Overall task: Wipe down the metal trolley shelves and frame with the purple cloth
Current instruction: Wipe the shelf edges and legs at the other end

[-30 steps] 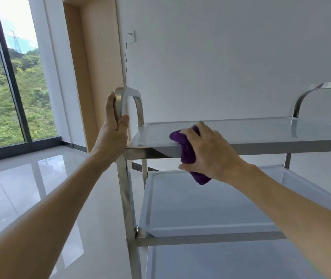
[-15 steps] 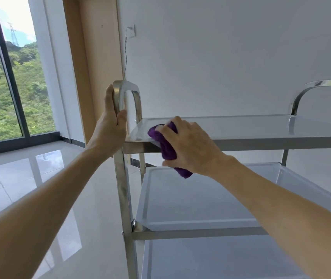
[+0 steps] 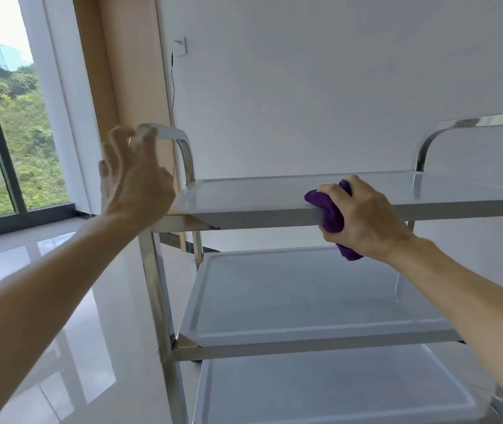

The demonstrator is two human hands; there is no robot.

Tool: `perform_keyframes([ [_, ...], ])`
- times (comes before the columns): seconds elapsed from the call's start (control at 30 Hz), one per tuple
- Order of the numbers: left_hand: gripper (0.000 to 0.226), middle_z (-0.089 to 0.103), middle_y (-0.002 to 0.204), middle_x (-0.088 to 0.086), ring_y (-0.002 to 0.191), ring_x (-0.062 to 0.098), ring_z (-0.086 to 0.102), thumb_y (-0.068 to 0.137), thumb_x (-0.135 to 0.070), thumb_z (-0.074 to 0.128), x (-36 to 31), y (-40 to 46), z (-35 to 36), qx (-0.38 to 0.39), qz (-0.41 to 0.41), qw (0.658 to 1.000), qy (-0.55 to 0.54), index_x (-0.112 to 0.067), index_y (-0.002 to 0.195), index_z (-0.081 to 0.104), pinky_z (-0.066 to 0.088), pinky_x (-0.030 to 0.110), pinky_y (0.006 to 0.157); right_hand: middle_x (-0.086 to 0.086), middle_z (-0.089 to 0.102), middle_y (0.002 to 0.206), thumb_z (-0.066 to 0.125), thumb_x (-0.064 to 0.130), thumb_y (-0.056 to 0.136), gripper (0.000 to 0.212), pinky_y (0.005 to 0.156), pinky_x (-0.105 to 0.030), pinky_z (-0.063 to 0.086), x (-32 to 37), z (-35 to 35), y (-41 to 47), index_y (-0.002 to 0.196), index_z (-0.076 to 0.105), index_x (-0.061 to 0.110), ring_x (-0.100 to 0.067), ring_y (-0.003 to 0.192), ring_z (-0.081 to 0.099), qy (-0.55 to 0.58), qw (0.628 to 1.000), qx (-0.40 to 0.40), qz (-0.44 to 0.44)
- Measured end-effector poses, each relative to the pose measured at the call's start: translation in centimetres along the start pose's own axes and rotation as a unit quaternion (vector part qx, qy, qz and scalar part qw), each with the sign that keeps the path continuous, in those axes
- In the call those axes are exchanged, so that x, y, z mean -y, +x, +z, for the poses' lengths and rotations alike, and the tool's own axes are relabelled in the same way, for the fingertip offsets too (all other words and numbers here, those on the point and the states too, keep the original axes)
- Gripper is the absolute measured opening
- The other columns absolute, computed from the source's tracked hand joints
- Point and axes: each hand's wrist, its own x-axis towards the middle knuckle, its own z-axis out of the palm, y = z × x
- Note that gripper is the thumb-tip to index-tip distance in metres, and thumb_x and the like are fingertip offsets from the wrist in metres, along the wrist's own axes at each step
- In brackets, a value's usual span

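Right hand (image 3: 366, 221) has the purple cloth (image 3: 331, 214) bunched up in its grip, pressed against the front edge of the trolley's top shelf (image 3: 259, 191), partway along it. Left hand (image 3: 135, 182) is open with fingers spread, blurry, right by the curved handle (image 3: 172, 133) at the corner; hard to say if it's touching. Two lower shelves sit below.

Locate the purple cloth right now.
In the head view, right of centre: the purple cloth is bunched in the right hand, pressed against the front edge of the trolley's top shelf.
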Motion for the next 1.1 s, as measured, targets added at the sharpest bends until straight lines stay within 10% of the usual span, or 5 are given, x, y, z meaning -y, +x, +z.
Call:
perform_keyframes([
  [0.1,0.051,0.035,0.145,0.01,0.13,0.032,0.038,0.093,-0.023,0.056,-2.4,-1.0,0.5,0.044,0.183,0.979,0.081,-0.019,0.142,0.042,0.034,0.05,0.106,-0.014,0.051,0.096,0.079,0.022,0.071,0.055,0.073,-0.03,0.04,1.5,0.3,0.6,0.122,0.06,0.015,-0.032,0.084,0.054,-0.017,1.0,-0.004,0.001],
  [0.3,0.046,0.04,0.15,0.0,0.133,0.023,0.04,0.103,-0.033,0.03,-6.5,-4.7,5.2,0.223,0.138,0.965,-0.01,-0.02,0.146,0.037,0.029,0.044,0.113,-0.017,0.052,0.107,0.073,0.023,0.077,0.056,0.086,-0.039,0.045,5.8,1.7,2.0,0.127,0.051,0.01,-0.034,0.093,0.054,-0.041,0.999,0.005,-0.016],
  [0.8,0.041,0.051,0.136,-0.002,0.125,0.022,0.04,0.098,-0.023,0.045,-4.9,-6.6,6.9,0.137,0.145,0.979,-0.032,-0.02,0.139,0.043,0.021,0.047,0.115,-0.012,0.053,0.101,0.082,0.024,0.067,0.063,0.074,-0.039,0.048,-5.8,-2.4,-3.2,0.125,0.057,0.018,-0.039,0.083,0.057,-0.028,0.996,-0.016,0.084],
  [1.1,0.054,0.048,0.137,-0.001,0.129,0.022,0.037,0.087,-0.012,0.054,-4.4,-7.1,7.0,0.12,0.153,0.981,-0.012,-0.019,0.14,0.041,0.012,0.05,0.121,-0.017,0.055,0.099,0.078,0.022,0.071,0.053,0.076,-0.038,0.047,5.2,1.3,1.0,0.119,0.06,0.011,-0.034,0.081,0.056,-0.031,0.998,-0.051,-0.016],
])
